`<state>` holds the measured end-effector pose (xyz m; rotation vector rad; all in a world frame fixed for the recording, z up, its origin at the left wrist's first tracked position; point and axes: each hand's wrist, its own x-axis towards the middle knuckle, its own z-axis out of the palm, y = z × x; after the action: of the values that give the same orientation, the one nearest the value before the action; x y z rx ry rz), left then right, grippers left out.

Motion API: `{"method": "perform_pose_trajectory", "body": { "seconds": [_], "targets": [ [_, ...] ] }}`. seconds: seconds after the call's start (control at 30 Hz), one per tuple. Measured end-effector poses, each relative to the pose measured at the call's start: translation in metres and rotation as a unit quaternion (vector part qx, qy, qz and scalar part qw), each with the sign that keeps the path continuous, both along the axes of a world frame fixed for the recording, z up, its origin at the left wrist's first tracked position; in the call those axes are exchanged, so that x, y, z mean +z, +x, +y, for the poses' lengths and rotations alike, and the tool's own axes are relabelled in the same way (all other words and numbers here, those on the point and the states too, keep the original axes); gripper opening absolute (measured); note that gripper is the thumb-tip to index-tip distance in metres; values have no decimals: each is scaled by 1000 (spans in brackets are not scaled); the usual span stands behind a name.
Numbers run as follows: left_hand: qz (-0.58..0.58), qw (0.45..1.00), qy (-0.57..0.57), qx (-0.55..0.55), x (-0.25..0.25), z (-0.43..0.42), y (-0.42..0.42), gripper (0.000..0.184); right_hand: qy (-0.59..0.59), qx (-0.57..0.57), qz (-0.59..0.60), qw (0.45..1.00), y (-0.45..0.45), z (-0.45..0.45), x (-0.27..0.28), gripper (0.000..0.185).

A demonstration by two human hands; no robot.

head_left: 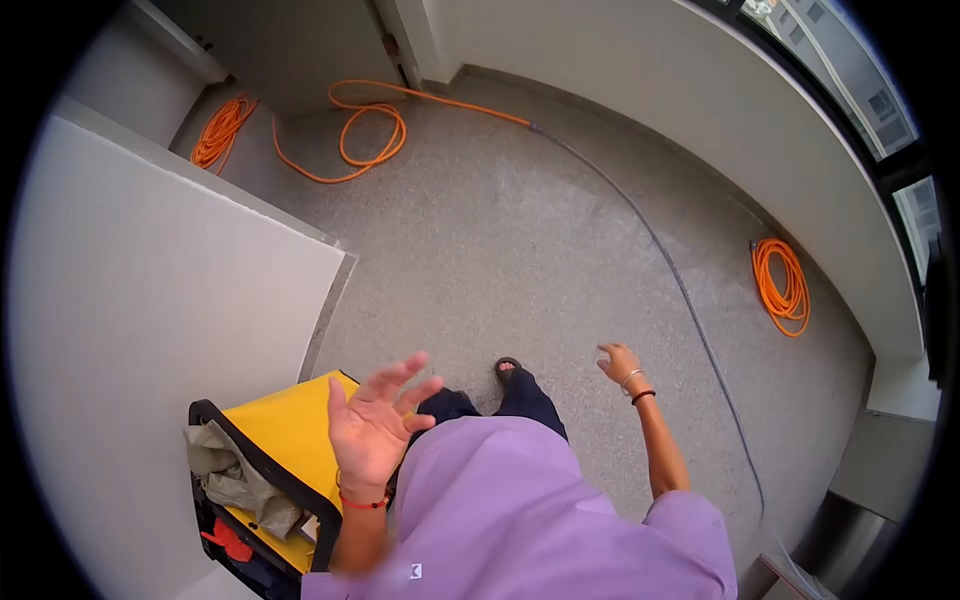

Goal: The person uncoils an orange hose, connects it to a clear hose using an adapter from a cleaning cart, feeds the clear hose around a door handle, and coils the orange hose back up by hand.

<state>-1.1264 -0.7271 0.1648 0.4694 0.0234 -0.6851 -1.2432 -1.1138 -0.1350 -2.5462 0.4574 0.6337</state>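
My left hand [375, 430] is raised with the palm up and its fingers spread, holding nothing. Behind and below it stands a yellow bin [290, 425] with a black rim, a crumpled grey-beige cloth [235, 480] hanging over its edge. Out to the right, my right hand [620, 365] hangs above the floor, fingers loosely curled and partly apart, with nothing visible in it. A grey hose [677, 282] runs along the floor to the right of that hand, joined at its far end to an orange hose [450, 101].
A coiled orange hose [780, 287] lies by the right wall. Another orange coil [222, 132] rests near the door [290, 50] at the back left. A white wall corner [335, 245] juts in on the left. Something red [228, 540] shows in the bin.
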Motion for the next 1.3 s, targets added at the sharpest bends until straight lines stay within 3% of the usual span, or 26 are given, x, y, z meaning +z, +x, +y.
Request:
{"method": "perform_pose_trajectory", "body": {
  "seconds": [0.03, 0.07, 0.1, 0.13, 0.2, 0.27, 0.3, 0.33, 0.37, 0.4, 0.43, 0.57, 0.67, 0.7, 0.73, 0.8, 0.83, 0.87, 0.9, 0.93, 0.97, 1.03, 1.1, 1.17, 1.23, 1.3],
  "targets": [
    [-74, 988, 116, 67, 4, 9, 23, 58, 81, -60, -57, 993, -13, -31, -19, 40],
    [-40, 984, 125, 123, 4, 19, 46, 50, 220, -225, -59, 947, -6, -31, 4, 41],
    [-10, 975, 132, 177, 3, 26, 68, 42, 341, -386, -63, 855, 6, -27, 44, 42],
    [-6, 976, 138, 169, -1, 34, 85, 42, 343, -394, -58, 851, 15, -17, 56, 42],
    [73, 982, 54, 167, -20, 41, 120, 34, 532, -462, -89, 704, 48, 8, 69, 54],
    [102, 983, 47, 143, -46, 46, 143, 33, 756, -379, 34, 533, 77, 59, 53, 59],
    [129, 983, 42, 128, -58, 42, 160, 31, 817, -323, 175, 445, 93, 83, 25, 62],
    [126, 982, 43, 134, -70, 39, 177, 31, 766, -318, 326, 453, 102, 109, -5, 63],
    [184, 976, 28, 116, -82, 35, 196, 31, 596, -344, 397, 607, 102, 125, -64, 66],
    [237, 966, 8, 102, -92, 32, 219, 30, 364, -241, 327, 838, 123, 120, -99, 62],
    [231, 966, 1, 117, -100, 35, 240, 30, 91, -104, 211, 968, 154, 116, -118, 58],
    [220, 961, 0, 165, -132, 86, 337, 28, 229, -170, 103, 953, 333, 136, -109, 51],
    [198, 938, 124, 258, -174, 118, 391, 28, 340, -229, 91, 908, 420, 186, -80, 46],
    [99, 911, 350, 196, -198, 120, 408, 29, 409, -271, 80, 868, 454, 200, -77, 44],
    [-5, 825, 553, 118, -228, 119, 426, 29, 326, -203, 23, 923, 464, 211, -91, 38],
    [-169, 688, 705, -31, -321, 115, 431, 31, 195, -51, -66, 977, 487, 218, -88, 30],
    [-281, 612, 737, -61, -364, 104, 411, 34, 167, -37, -12, 985, 499, 217, -76, 26],
    [-357, 536, 727, -237, -405, 102, 367, 43, 143, 0, -41, 989, 506, 213, -75, 25],
    [-284, 533, 607, -517, -400, 89, 357, 52, 126, 27, -59, 990, 516, 207, -74, 23],
    [-331, 466, 535, -622, -372, 65, 389, 56, 109, 53, -74, 990, 528, 198, -73, 22],
    [-205, 597, 412, -657, -392, 44, 390, 49, 107, 66, -69, 990, 548, 189, -78, 22],
    [-276, 640, 335, -634, -389, 19, 429, 39, 100, -29, 7, 995, 569, 174, -85, 21],
    [-212, 621, 453, -603, -346, 35, 518, 38, 91, -22, 18, 995, 612, 171, -93, 20],
    [-217, 669, 515, -490, -373, 67, 568, 36, 65, 29, 33, 997, 673, 176, -96, 20],
    [-220, 713, 631, -211, -388, 106, 628, 30, 87, 50, 51, 994, 759, 206, -102, 20],
    [-151, 668, 727, -56, -387, 147, 696, 29, 140, 184, -20, 973, 858, 263, -98, 21]
  ]
}}
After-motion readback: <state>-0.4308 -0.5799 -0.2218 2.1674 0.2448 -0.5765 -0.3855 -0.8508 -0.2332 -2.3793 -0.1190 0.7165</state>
